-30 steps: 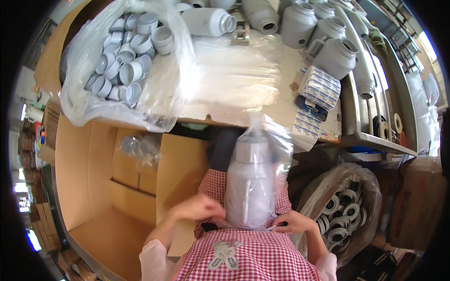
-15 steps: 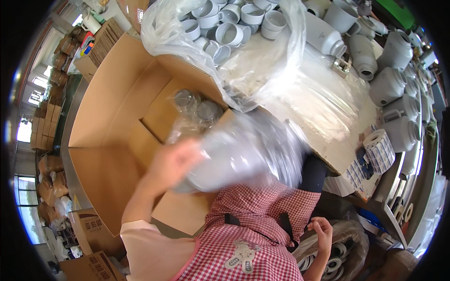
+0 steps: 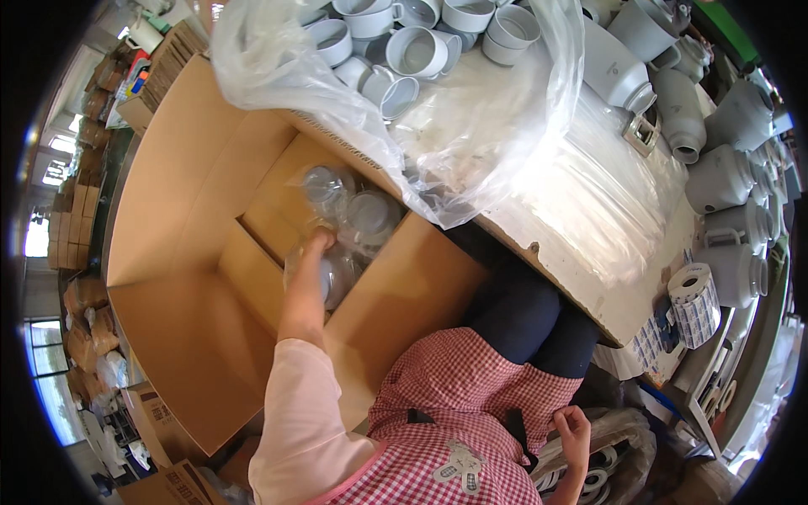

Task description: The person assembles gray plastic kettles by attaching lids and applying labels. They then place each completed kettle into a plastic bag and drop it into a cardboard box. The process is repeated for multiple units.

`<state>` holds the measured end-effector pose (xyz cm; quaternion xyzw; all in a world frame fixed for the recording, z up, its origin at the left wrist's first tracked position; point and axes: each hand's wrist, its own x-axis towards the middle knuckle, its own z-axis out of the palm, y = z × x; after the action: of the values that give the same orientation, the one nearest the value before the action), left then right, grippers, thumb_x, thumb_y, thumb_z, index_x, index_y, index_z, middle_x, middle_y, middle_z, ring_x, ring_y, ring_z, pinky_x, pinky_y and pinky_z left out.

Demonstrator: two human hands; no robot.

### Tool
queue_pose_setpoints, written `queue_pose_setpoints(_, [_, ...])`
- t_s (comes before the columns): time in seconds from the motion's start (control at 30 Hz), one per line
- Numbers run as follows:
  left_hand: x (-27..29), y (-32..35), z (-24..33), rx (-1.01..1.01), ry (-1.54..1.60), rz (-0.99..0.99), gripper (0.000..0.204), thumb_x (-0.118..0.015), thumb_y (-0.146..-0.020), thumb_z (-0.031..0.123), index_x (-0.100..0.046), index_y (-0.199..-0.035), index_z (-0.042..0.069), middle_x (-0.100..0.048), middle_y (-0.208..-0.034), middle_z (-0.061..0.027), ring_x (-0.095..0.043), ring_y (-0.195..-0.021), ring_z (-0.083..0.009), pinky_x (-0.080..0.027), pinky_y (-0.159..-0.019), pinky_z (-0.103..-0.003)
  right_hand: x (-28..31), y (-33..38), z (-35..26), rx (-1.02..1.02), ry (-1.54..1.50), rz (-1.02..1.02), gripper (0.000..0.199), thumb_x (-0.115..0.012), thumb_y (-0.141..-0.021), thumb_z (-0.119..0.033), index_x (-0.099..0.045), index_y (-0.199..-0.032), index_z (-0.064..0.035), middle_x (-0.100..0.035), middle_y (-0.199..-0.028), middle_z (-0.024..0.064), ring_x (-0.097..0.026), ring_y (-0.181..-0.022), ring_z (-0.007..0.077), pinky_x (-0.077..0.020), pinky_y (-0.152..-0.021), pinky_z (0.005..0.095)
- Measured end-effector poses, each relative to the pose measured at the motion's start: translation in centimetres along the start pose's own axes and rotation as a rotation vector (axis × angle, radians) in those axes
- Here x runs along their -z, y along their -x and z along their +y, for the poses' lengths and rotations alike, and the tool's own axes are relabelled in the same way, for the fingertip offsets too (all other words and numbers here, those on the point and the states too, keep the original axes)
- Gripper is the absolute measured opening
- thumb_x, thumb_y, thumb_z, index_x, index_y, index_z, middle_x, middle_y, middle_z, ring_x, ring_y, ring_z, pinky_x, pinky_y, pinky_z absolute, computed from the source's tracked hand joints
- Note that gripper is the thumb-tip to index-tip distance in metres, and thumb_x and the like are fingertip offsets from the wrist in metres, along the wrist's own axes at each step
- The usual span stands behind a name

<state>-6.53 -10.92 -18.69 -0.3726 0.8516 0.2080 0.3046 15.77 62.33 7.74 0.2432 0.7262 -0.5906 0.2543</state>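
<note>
My left hand (image 3: 318, 241) reaches down into a large open cardboard box (image 3: 181, 181). Its fingers are closed on the clear plastic bag round a bagged grey pot (image 3: 332, 284), which lies low in the box. Beside it, against the near inner wall, are two more bagged round pieces, one a bagged grey jar (image 3: 372, 212). By my right hip, my right hand (image 3: 574, 429) hangs with loosely bent fingers and holds nothing that I can see. Under that hand, a plastic bag holds several white rings (image 3: 596, 481).
Grey mugs (image 3: 417, 50) sit in an open plastic bag on the worktable, whose edge (image 3: 551, 268) comes near my legs. Flat clear bags (image 3: 602, 198) lie there. Grey jars (image 3: 722, 177) and a label roll (image 3: 693, 296) stand on the right. Stacked cartons (image 3: 74, 220) line the left.
My left hand has moved from over my lap into the box with the bagged pot. The right hand stays by my hip. The view has shifted slightly.
</note>
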Motion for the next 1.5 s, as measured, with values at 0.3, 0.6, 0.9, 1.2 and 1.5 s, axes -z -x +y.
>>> queue_pose_setpoints(0.3, [2.1,0.7,2.8,-0.328,-0.139,-0.297,0.076,-0.085,-0.076,0.049,-0.066,-0.136,0.007,-0.065,-0.136,-0.0234,-0.062,-0.125,-0.0390,-0.049,-0.106,-0.047,-0.3,-0.8,-0.3,-0.117,-0.038,0.032,0.015,-0.066,-0.104,-0.010,-0.062,-0.093,-0.0006,-0.068,-0.080,0.0026,-0.064,-0.072,0.0087,-0.0514,-0.068,0.0248])
queue_pose_setpoints(0.6, [-1.0,5.5,5.0,-0.340,-0.468,0.050,0.061,-0.074,-0.085,0.037,-0.064,-0.138,0.009,-0.067,-0.134,-0.0210,-0.066,-0.122,-0.0355,-0.051,-0.104,-0.047,-0.3,-0.5,0.3,0.030,0.117,0.044,0.020,-0.071,-0.101,-0.017,-0.066,-0.095,0.0007,-0.069,-0.082,0.0004,-0.063,-0.075,0.0072,-0.0525,-0.068,0.0256])
queue_pose_setpoints(0.9, [1.8,2.0,4.8,-0.253,-0.331,-0.012,0.063,-0.079,-0.082,0.028,-0.063,-0.137,0.002,-0.071,-0.116,-0.0188,-0.069,-0.102,-0.0334,-0.054,-0.090,-0.045,1.6,1.7,0.0,0.254,0.223,0.144,0.016,-0.074,-0.097,-0.016,-0.069,-0.098,-0.0011,-0.071,-0.088,0.0104,-0.066,-0.078,0.0172,-0.0536,-0.072,0.0339])
queue_pose_setpoints(1.2, [5.4,1.1,3.6,-0.256,-0.075,-0.187,0.065,-0.084,-0.079,0.020,-0.062,-0.135,-0.004,-0.075,-0.099,-0.0167,-0.072,-0.083,-0.0314,-0.057,-0.076,-0.043,29.5,-7.3,-13.3,0.626,0.363,1.294,0.031,-0.074,-0.097,-0.026,-0.069,-0.114,-0.0005,-0.075,-0.109,0.0143,-0.073,-0.097,0.0263,-0.0549,-0.087,0.0369])
queue_pose_setpoints(1.5, [8.6,14.5,3.5,-0.478,-0.178,0.381,0.043,-0.076,-0.095,0.028,-0.070,-0.120,-0.006,-0.078,-0.100,-0.0179,-0.075,-0.087,-0.0256,-0.058,-0.080,-0.039,42.0,-17.6,-7.7,0.102,0.406,1.306,0.093,-0.090,-0.077,-0.046,-0.049,-0.140,0.0083,-0.065,-0.131,0.0283,-0.067,-0.119,0.0362,-0.0508,-0.105,0.0396])
